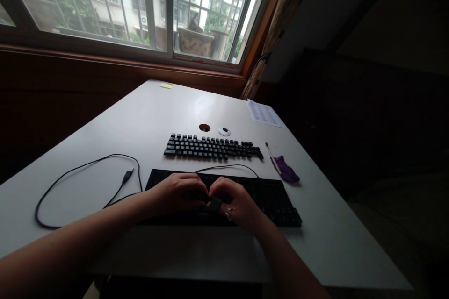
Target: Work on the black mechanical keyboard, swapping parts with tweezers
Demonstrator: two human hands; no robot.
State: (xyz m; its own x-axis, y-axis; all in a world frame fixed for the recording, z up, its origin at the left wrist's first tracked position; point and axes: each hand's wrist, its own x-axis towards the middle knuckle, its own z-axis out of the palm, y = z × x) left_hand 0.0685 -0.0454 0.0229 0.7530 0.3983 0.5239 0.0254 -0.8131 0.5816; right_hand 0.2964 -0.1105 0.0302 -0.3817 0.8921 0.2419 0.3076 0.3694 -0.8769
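Observation:
Both hands are over the middle of a black keyboard base point(273, 196), which lies across the desk in front of me. My left hand point(177, 191) is closed, its fingertips pinched together close to my right hand; whatever they grip is hidden in shadow. My right hand point(236, 201) is curled closed, with a small black keycap point(215, 204) at its thumb and fingers. Thin shiny wire loops point(230, 215) stick out beside the right thumb. Behind the base, many loose black keycaps point(210, 147) are laid out in keyboard rows.
A black USB cable point(87, 162) loops on the left of the white desk point(115, 131). A thin brush point(272, 159) rests by a purple cloth point(288, 172) on the right. Farther back are a cable hole point(204, 127), its white cover point(224, 131) and printed paper point(264, 113).

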